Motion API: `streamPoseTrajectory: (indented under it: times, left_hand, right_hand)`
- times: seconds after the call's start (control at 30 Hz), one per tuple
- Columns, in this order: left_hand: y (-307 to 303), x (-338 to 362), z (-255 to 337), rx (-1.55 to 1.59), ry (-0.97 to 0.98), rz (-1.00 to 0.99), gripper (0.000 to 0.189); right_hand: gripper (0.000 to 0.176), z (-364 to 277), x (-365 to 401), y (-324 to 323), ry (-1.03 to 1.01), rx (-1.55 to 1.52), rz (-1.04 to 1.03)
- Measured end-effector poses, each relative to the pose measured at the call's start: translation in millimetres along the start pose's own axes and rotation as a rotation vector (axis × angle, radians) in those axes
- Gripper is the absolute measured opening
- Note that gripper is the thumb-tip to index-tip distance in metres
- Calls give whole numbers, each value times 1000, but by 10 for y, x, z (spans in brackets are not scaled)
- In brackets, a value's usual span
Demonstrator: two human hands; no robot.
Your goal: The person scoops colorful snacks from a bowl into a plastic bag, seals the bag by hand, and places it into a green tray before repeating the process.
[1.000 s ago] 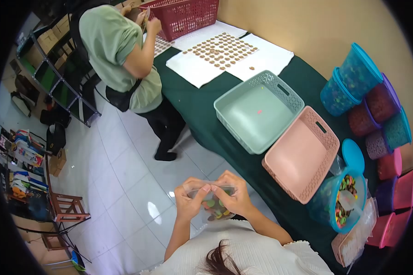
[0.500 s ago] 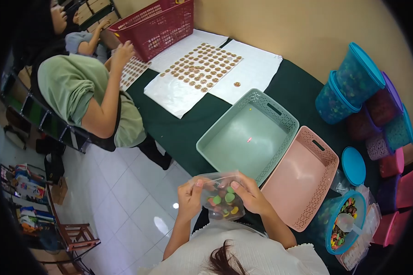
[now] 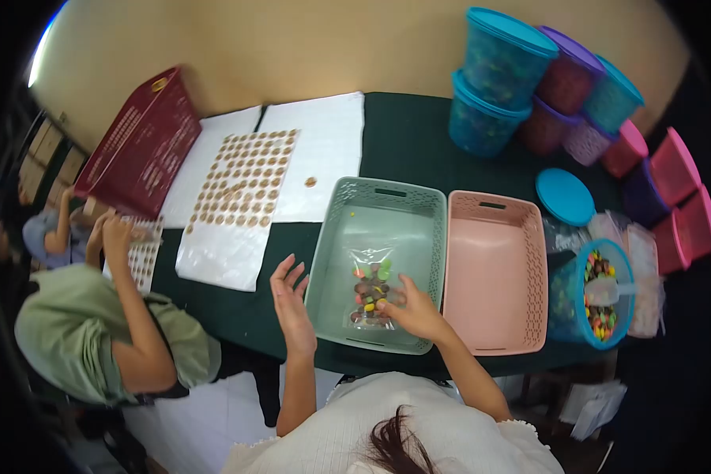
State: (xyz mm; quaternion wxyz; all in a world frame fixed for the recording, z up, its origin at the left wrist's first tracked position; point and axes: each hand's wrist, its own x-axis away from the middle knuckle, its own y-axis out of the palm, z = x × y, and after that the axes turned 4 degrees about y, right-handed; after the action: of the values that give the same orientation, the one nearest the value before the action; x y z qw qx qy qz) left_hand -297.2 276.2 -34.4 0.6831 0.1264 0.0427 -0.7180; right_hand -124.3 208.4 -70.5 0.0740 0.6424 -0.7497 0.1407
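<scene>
A clear plastic bag of colourful candies (image 3: 371, 296) lies flat in the green basket (image 3: 430, 229), its contents brown, green, yellow and red. My right hand (image 3: 415, 312) is over the basket at the bag's right side, thumb against or just above the plastic and fingers apart. At the basket's left edge, my left hand (image 3: 294, 304) is raised with fingers spread, holding nothing. A tiny yellow bit (image 3: 352, 213) sits inside the basket near its far left corner.
A pink basket (image 3: 498, 276) adjoins on the right, then a blue tub of candies (image 3: 581, 320) with a scoop (image 3: 602, 291). Lidded tubs (image 3: 502, 71) are stacked behind. Left are sheets of round brown pieces (image 3: 241, 186), a maroon basket (image 3: 146, 142) and a co-worker in a green top (image 3: 79, 332).
The bag has gone from between my two hands into the green basket. My left hand has let go and opened; my right fingers have spread. The view has turned left and levelled toward the table.
</scene>
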Motion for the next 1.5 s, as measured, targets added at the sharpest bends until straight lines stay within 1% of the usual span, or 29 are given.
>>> streamPoseTrajectory:
  times: [0.03,0.07,0.1,0.17,0.2,0.23,0.3,0.33,0.37,0.43,0.5,0.53,0.57,0.6,0.63,0.73,0.77,0.87,0.9,1.0,1.03,1.1,1.13,1.17,1.23,1.3,1.43,1.5]
  left_hand:
    - [-13,-60,-26,46,-21,-17,54]
    - [-3,-108,-40,72,-11,-18,48]
    - [-12,-142,-71,81,-23,-58,48]
    - [-4,-180,-151,126,-65,-214,42]
    - [78,-185,-114,120,-96,-254,30]
    - [136,-179,-164,139,-109,-316,30]
    - [254,-133,-259,123,-152,-553,21]
    - [367,-85,-218,164,-212,-607,16]
    - [457,-29,-204,184,-213,-681,16]
    - [601,97,-193,214,-314,-844,13]
    - [745,229,-167,245,-310,-977,11]
    - [799,300,-131,252,-283,-1063,11]
    - [847,384,-107,260,-255,-1140,11]
    - [890,474,-97,310,-307,-1169,10]
    - [942,571,-87,325,-305,-1197,10]
    - [1131,854,-58,352,-412,-1386,9]
    - [1210,949,-78,325,-347,-1465,11]
    - [1466,1312,-76,265,-234,-1636,17]
    - [1555,1457,-73,282,-227,-1644,17]
    - [1810,1898,-13,242,-239,-1680,18]
    - [1911,2031,10,247,-231,-1680,18]
    - [2082,2290,26,269,-259,-1726,17]
    - [2189,2403,32,253,-206,-1731,16]
    - [2293,2501,37,254,-213,-1724,16]
    - [2488,2637,69,226,-163,-1714,16]
    - [2656,2745,117,230,-121,-1638,16]
    - [3024,2893,27,197,-163,-1605,16]
    - [3216,2968,0,156,-179,-1606,16]
  right_hand:
    - [55,23,-22,42,-93,281,175]
    - [67,165,-65,62,-117,396,221]
    - [67,184,-27,59,-98,388,258]
    - [62,183,109,18,-98,162,176]
    - [55,159,229,-1,-141,145,188]
    - [55,129,358,-26,-125,137,251]
    - [49,70,645,-66,-110,45,184]
    - [43,69,804,-50,-89,43,255]
    - [43,120,940,-41,-83,33,330]
    - [39,231,1217,-15,-125,5,442]
    - [37,304,1470,32,-87,-16,580]
    - [36,326,1593,53,-16,-57,632]
    - [35,351,1710,77,53,-99,677]
    - [33,411,1805,98,48,-128,707]
    - [33,447,1897,100,49,-126,739]
    - [32,548,2134,49,-3,-162,810]
    - [32,573,2209,3,-11,-156,833]
    - [34,660,2478,-166,-41,-167,877]
    - [34,659,2608,-241,-41,-154,891]
    - [29,688,3023,-483,65,-113,900]
    - [29,769,3156,-573,60,-107,903]
    - [29,947,3419,-747,-3,-95,973]
    - [29,988,3553,-832,1,-94,967]
    - [30,1005,3686,-925,-4,-67,997]
    - [30,1030,3884,-1075,-6,-40,1018]
    - [32,1056,4044,-1227,18,-42,1067]
    - [31,1208,4207,-1536,20,-88,1050]
    - [30,1268,4235,-1705,5,-91,1093]
